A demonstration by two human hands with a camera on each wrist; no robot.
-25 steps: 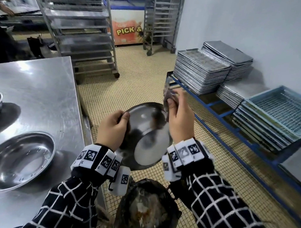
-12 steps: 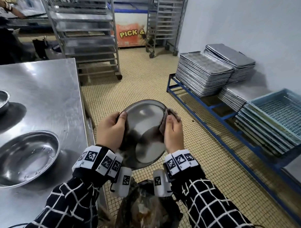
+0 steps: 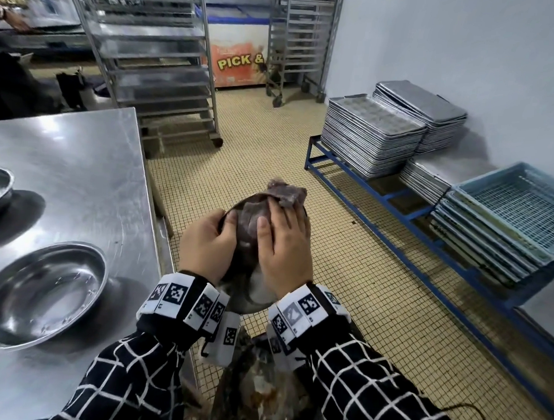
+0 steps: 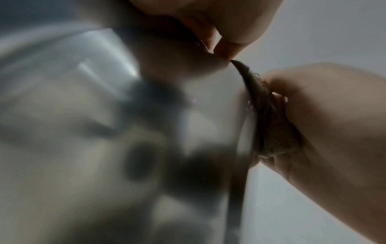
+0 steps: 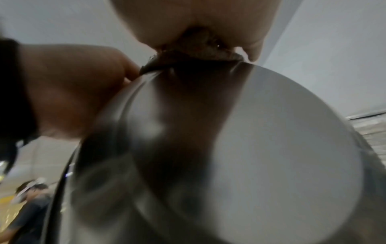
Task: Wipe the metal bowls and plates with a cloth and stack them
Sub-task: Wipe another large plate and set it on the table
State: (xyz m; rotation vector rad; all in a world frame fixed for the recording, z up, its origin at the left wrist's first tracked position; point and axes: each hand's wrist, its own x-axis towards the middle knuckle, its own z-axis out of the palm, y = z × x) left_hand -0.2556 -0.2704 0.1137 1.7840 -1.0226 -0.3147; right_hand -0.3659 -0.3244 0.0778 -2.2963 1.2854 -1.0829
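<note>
Right hand (image 3: 283, 251) now presses the cloth (image 3: 285, 193) flat inside the bowl (image 3: 253, 298); left hand (image 3: 205, 245), seemingly, grasps its rim.

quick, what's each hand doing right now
Left hand: grips the rim of the metal bowl.
Right hand: presses the cloth flat against the bowl, fingers fairly straight.

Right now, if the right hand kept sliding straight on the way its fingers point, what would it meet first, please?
The right hand already presses the cloth onto the metal bowl held by the left hand. Going straight on, it would probably cross the bowl's far rim, then meet only open air above the tiled floor; depth is unclear.
</note>
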